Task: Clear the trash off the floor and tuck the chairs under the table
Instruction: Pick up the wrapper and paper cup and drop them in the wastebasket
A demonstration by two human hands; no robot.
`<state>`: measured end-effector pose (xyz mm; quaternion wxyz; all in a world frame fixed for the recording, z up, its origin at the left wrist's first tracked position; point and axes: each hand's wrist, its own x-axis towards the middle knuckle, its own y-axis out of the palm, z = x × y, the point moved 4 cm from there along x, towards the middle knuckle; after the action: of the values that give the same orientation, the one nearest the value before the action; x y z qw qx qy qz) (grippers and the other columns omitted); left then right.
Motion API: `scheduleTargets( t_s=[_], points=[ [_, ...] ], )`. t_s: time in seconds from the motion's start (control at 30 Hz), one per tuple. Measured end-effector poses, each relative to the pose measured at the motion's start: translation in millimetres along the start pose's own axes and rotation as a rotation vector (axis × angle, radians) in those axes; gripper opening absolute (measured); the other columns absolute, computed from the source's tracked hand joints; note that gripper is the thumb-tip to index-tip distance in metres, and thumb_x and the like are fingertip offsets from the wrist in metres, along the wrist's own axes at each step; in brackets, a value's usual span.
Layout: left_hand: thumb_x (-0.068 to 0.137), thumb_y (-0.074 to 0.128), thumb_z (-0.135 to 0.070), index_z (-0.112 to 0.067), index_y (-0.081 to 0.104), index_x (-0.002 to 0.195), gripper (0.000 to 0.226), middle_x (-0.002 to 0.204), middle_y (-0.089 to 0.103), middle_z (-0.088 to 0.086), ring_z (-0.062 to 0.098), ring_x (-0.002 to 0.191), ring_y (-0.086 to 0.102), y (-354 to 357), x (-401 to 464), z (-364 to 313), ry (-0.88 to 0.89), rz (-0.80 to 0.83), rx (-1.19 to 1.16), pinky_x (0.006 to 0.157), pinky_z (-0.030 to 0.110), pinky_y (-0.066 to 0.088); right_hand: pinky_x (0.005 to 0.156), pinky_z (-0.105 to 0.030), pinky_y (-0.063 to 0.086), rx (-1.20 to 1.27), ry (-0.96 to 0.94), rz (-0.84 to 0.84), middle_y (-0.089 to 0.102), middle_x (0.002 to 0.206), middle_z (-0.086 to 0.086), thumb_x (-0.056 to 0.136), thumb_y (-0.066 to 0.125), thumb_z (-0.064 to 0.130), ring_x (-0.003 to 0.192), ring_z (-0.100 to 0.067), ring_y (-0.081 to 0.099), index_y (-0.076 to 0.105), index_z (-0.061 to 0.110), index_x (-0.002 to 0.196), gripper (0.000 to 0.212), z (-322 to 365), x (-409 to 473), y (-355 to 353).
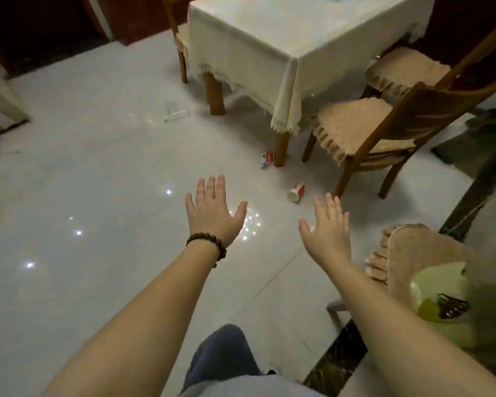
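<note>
While both arms reach forward over the pale tiled floor point(98, 173), neither hand holds or touches anything. The left hand point(214, 212), with a dark bead bracelet point(209, 244) at the wrist, is flat and palm down, its fingers extended side by side and the thumb splayed out to the right. The right hand point(328, 229) is likewise empty and spread, fingers straight and slightly fanned, thumb out to the left.

Ahead of the hands, a red-and-white paper cup point(296, 191) lies on its side on the floor, near the front leg of a wooden chair point(364, 133). Farther on, a small red-and-white packet point(266, 159) lies just beside a leg of the table point(281, 150), which is draped in a cream tablecloth point(269, 44). A clear plastic wrapper point(175, 112) lies on the tiles left of the table.

The wooden chair with a tan seat cushion stands pulled out at the table's right side, and a second chair point(407, 70) sits behind it, also out from the table. A third chair point(181, 38) stands at the table's far left side, mostly hidden by the cloth. At the lower right, a cushioned seat point(430, 253) carries a yellow-green object point(438, 299) I cannot identify.
</note>
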<state>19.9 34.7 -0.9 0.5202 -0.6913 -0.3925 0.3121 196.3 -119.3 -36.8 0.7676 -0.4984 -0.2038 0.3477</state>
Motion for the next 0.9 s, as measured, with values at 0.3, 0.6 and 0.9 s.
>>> scheduleTargets(
  t_s=[0.3,0.6,0.9],
  points=[
    [0.092,0.03,-0.059,-0.019,0.006,0.15,0.075,0.159,0.01,0.003,0.021,0.146,0.001,54,86,37,-0.045,0.095,0.056,0.116,0.048,0.005,0.118,-0.044,0.002,-0.044,0.091,0.111,0.011,0.158,-0.007,0.094,0.042,0.043,0.146,-0.022,0.0,0.025,0.02,0.146,0.06,-5,74,63],
    [0.091,0.03,-0.06,-0.021,0.004,0.15,0.076,0.159,0.009,0.002,0.021,0.146,0.001,71,294,93,-0.001,0.234,0.092,0.117,0.048,0.005,0.117,-0.046,0.011,-0.037,0.267,0.103,0.021,0.155,-0.014,0.092,0.049,0.037,0.145,-0.028,0.01,0.033,0.012,0.143,0.059,46,253,116],
    [0.091,0.03,-0.06,-0.021,0.002,0.15,0.076,0.159,0.005,0.003,0.023,0.146,-0.001,89,474,74,0.178,0.376,0.129,0.118,0.049,0.005,0.118,-0.044,0.011,0.003,0.545,0.05,0.019,0.156,-0.011,0.093,0.047,0.037,0.145,-0.026,0.008,0.029,0.016,0.146,0.059,49,368,128]
  ],
)
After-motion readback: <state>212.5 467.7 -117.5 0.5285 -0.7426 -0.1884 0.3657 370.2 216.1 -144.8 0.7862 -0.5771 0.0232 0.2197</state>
